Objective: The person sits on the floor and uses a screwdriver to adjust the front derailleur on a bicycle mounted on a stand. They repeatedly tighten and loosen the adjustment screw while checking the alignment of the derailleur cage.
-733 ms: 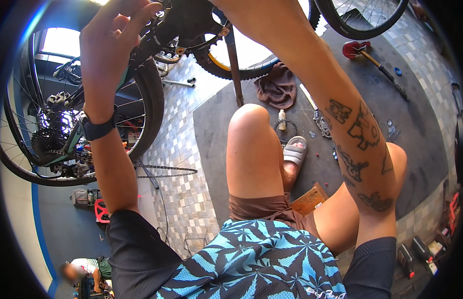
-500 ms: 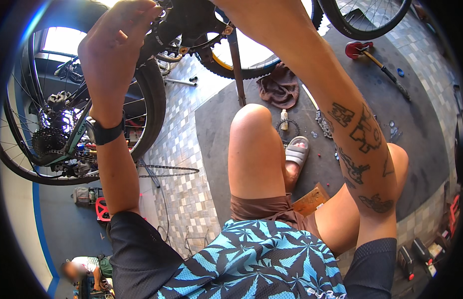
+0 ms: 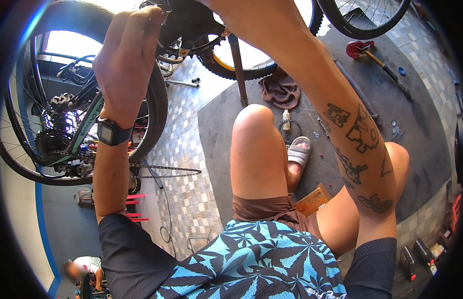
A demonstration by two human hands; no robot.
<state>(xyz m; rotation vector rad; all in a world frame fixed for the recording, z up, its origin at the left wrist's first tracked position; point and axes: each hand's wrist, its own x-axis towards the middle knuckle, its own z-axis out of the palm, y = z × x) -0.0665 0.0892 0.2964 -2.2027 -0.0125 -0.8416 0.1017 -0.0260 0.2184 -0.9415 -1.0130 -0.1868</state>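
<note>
My left hand (image 3: 124,62) is raised at the upper left, a dark watch (image 3: 113,132) on its wrist. Its fingers are pressed together against a small metal part at the top edge, too dark to name. Just right of the fingertips is the black crankset (image 3: 189,30) of a bicycle, with its toothed chainring. My right forearm (image 3: 296,55), tattooed, reaches up past the crankset's right side; the hand is beyond the top edge. Below my left hand, a bicycle chain (image 3: 169,172) hangs out in a loop beside a rear wheel (image 3: 159,107) with a black cassette (image 3: 51,142).
On the dark mat (image 3: 216,144) lie a brown cloth (image 3: 281,89), a small bottle (image 3: 286,119), a loose chainring (image 3: 292,133), a wooden block (image 3: 312,200) and a red saddle (image 3: 358,48) on its post. Another wheel (image 3: 363,35) stands far right. A person (image 3: 89,269) sits at lower left.
My left hand has turned at the wrist and shifted slightly right, bringing the watch face into view. My right forearm has barely moved.
</note>
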